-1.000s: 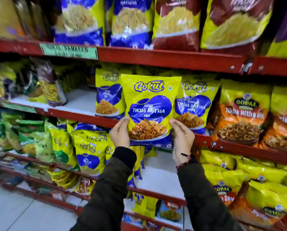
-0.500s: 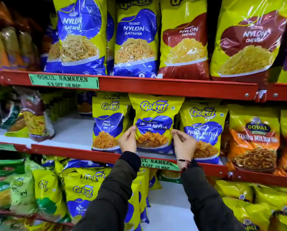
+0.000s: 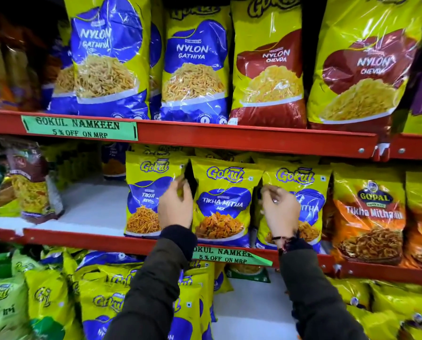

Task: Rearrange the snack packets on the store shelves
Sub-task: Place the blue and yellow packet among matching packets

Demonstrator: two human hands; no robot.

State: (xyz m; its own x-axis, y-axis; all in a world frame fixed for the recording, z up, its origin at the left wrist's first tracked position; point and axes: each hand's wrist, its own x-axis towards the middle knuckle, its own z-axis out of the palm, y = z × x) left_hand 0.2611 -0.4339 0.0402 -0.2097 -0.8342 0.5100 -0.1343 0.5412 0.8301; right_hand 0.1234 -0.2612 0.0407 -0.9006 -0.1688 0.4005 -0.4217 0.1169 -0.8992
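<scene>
A green label (image 3: 81,130) reading "GOKUL NAMKEEN 5 % OFF ON MRP" sticks to the upper red rail (image 3: 254,139). A second green label (image 3: 229,256), tilted, sits on the lower rail (image 3: 82,238). Screws (image 3: 361,150) show at the right.

bare white shelf (image 3: 92,204) open left of Gokul packets (image 3: 223,204), upper shelf rail (image 3: 229,138) close above

Single head-worn wide-angle view, facing straight ahead at the red metal store shelves (image 3: 229,137), sitting close, about arm's reach. Top tier filling the upper frame, middle tier centred, lower tier cropping off below. No second view overlapping.
</scene>
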